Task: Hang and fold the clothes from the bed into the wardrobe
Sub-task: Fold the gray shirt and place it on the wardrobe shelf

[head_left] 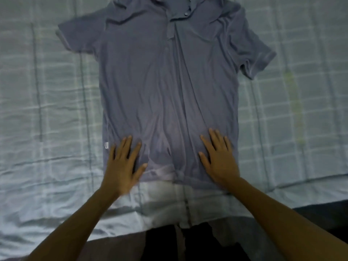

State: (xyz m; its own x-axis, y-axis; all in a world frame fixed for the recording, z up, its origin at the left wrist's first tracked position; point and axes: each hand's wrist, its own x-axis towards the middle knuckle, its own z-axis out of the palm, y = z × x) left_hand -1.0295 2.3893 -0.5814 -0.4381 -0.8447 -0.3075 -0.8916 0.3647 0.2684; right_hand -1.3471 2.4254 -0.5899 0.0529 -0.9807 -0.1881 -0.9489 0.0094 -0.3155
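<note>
On pale checked bed sheet (56,110): grey short-sleeved polo shirt (169,81) spread flat; I see left hand (122,164) & right hand (219,159) apart, fingers straight, pressing its hem.

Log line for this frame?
polo shirt: spread unfolded on bed | left hand: flat on lower shirt | right hand: flat on lower shirt

The polo shirt (169,81) is thin, matt knit cloth, soft-looking and lightly creased, with a small dark button (186,14) on its placket that is probably plastic. The bed sheet (47,91) under it is smooth woven cloth with a faint satin sheen, wrinkled along the near edge.
</note>
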